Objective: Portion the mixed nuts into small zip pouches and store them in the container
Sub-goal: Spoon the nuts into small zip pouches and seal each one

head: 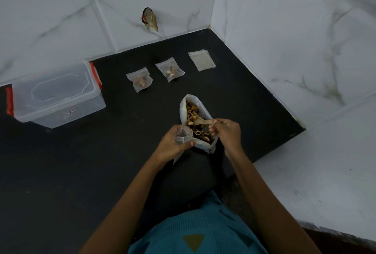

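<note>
Scooping step, third pouch. Right hand [226, 131] fingers pinch spoon [200, 121] inside big nut bag [196, 123] on bench [81, 162]. Left hand [173, 143] fingers grip small pouch [183, 134], mouth maybe open. Two filled pouches [139, 80] lie further back, container [57, 95] at left. Next: lift nuts, tip into pouch.

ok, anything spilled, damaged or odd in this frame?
No spill shows on the black counter. One oddity: a broken hole in the wall tile behind the filled pouches, with something stuffed in it. The container has its lid on.
</note>
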Action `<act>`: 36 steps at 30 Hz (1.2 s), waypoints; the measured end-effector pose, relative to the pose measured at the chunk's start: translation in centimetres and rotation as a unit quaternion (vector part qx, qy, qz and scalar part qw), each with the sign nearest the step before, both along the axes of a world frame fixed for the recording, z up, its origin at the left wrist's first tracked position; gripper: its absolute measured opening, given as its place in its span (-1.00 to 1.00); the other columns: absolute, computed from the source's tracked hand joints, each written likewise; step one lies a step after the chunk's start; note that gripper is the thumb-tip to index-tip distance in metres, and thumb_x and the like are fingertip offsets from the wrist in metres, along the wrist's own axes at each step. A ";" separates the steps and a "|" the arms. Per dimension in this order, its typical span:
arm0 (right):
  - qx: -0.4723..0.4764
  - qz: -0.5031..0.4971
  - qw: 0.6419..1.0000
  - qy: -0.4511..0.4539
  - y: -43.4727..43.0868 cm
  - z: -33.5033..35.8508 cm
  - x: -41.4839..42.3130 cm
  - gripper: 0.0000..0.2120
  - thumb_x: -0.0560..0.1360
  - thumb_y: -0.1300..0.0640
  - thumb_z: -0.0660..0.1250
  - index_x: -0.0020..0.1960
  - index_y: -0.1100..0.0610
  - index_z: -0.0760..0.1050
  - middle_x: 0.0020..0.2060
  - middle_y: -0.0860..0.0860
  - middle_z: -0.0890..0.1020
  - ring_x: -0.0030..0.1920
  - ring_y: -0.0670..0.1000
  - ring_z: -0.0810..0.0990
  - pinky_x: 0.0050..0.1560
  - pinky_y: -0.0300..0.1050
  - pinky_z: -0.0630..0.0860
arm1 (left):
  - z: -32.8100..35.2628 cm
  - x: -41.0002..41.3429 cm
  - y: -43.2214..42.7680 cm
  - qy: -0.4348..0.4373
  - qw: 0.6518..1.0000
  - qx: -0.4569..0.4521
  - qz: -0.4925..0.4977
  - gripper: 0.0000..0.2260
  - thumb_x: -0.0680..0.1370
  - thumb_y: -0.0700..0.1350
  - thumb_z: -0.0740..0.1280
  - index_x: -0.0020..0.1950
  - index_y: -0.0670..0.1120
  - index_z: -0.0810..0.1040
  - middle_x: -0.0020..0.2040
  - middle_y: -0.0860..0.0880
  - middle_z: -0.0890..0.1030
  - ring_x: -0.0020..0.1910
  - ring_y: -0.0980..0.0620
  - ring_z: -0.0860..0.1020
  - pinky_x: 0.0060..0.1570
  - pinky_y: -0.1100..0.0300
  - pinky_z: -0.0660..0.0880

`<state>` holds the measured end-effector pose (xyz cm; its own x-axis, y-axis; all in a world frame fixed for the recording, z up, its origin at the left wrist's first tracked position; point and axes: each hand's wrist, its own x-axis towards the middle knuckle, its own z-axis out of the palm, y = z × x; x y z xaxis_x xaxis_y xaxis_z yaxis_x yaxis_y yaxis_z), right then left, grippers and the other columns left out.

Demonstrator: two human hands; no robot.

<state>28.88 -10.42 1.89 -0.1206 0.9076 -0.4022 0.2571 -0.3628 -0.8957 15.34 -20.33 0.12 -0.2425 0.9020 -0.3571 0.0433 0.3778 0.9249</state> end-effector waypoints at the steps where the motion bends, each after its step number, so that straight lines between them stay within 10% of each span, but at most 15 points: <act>1: -0.002 -0.002 1.000 0.004 -0.1 0.0 0.0 -0.85 0.52 0.29 0.25 0.05 0.29 0.53 -0.35 0.02 0.58 -0.38 -0.14 0.53 -0.38 -0.41 0.48 | 0.0 0.0 0.0 0.003 1.000 0.002 -0.001 -0.72 0.44 -0.16 0.41 0.07 0.09 0.45 0.08 0.18 0.48 0.16 0.14 0.45 0.16 0.14 0.41; 15: -0.091 -0.053 0.990 0.094 0.5 0.5 1.5 -0.89 0.51 0.30 0.26 -0.03 0.32 0.54 -0.35 0.08 0.58 -0.34 -0.08 0.53 -0.29 -0.32 0.51 | 0.1 0.0 0.0 -0.004 1.000 0.009 0.006 -0.73 0.45 -0.17 0.40 0.01 0.14 0.44 0.05 0.19 0.49 0.13 0.15 0.46 0.14 0.16 0.42; 25: 0.051 0.023 0.998 -0.026 -0.3 0.4 -0.8 -0.89 0.52 0.28 0.25 -0.01 0.23 0.54 -0.35 0.01 0.59 -0.36 -0.11 0.54 -0.28 -0.28 0.50 | 0.3 -0.1 0.0 -0.004 1.000 0.004 -0.008 -0.75 0.46 -0.16 0.40 0.02 0.13 0.44 0.08 0.16 0.49 0.15 0.12 0.47 0.15 0.13 0.43; 36: -0.113 -0.063 0.985 0.113 0.3 1.1 1.0 -0.90 0.52 0.30 0.26 -0.13 0.24 0.54 -0.31 0.08 0.57 -0.31 -0.08 0.53 -0.23 -0.28 0.51 | 0.8 0.1 -0.3 0.006 1.000 -0.021 0.003 -0.68 0.45 -0.15 0.40 0.11 0.13 0.42 0.12 0.21 0.44 0.28 0.04 0.40 0.05 0.29 0.38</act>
